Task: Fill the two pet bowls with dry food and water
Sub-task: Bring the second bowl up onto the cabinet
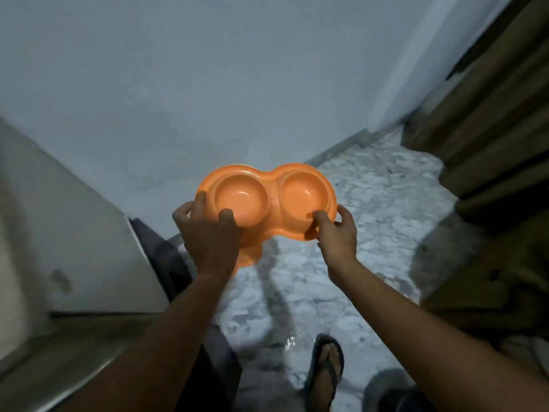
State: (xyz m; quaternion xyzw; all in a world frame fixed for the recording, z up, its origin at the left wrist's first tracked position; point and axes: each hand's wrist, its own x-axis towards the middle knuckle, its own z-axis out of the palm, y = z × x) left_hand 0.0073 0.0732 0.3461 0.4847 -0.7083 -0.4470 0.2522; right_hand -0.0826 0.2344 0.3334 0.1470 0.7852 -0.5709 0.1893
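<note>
A pale wall [208,84] is filling the far side of the scene, meeting a mottled marble floor [371,218] that is running toward the near edge, where one sandalled foot [325,370] is standing. Brown curtain folds [490,129] are hanging on the right, and a light cabinet or appliance side [74,233] is standing on the left; blur is making it hard to say which.

Above the floor, in the middle, the orange double pet bowl [267,200] is being carried level, clear of any surface. Both cups are looking empty, so keeping it flat is probably more habit than need yet.

The left hand [208,233] is clasping the left end, thumb hooked over the near rim into the left cup. The right hand [337,230] is pinching the right end, fingers curled around its edge. Holding both ends is steadying the wide dish, likely on the way to food or water.
</note>
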